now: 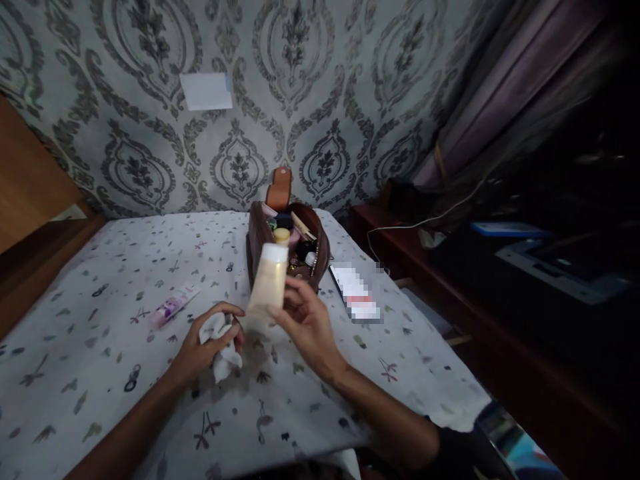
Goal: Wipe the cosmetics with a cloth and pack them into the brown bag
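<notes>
My right hand grips a cream-coloured squeeze tube with a white cap, held cap up in front of the bag. Crumpled in my left hand is a white wipe or tissue, its ends poking out between the fingers. Just behind the tube stands an open brown cosmetics bag, filled with several small items, among them a jar with a yellow lid. To the left of my left hand, a pink and purple tube lies on the patterned cloth.
A phone, its screen blurred out, lies right of the bag. The white patterned cloth covers the table. An orange-brown strap or case leans by the wall. A white cable runs over the dark red ledge at right.
</notes>
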The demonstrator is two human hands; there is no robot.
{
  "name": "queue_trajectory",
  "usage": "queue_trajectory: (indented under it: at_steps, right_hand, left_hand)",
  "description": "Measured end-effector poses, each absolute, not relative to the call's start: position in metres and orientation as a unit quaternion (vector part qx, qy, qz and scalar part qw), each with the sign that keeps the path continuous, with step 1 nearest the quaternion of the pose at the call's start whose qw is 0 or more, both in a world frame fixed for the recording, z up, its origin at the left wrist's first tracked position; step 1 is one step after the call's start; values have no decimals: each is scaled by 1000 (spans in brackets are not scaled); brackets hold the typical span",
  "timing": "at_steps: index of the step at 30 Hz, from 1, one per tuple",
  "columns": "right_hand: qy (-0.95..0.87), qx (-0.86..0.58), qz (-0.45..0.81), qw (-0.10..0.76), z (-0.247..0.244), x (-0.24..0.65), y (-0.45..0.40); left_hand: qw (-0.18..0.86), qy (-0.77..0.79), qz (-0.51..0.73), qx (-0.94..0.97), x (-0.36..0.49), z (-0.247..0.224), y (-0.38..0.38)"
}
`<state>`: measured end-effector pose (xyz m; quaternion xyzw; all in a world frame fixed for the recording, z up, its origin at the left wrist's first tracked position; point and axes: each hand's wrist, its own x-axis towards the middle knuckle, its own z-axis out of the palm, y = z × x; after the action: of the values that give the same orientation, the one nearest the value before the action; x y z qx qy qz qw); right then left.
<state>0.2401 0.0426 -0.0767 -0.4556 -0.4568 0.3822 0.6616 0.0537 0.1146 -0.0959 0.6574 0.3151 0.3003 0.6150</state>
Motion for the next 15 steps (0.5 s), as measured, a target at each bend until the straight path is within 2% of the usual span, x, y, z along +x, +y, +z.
queue_trajectory:
  at_steps: [3,6,15]
  right_hand:
    - [-451,-495,290,683,-51,271,48]
    - [-467,-559,212,652,-31,302,63]
    - [-535,-704,130,448,-13,317,97]
  left_hand:
    - [619,314,304,652,54,-95,116]
    - [623,312,291,656,54,-92,116]
    - [616,267,219,708,51,-94,111]
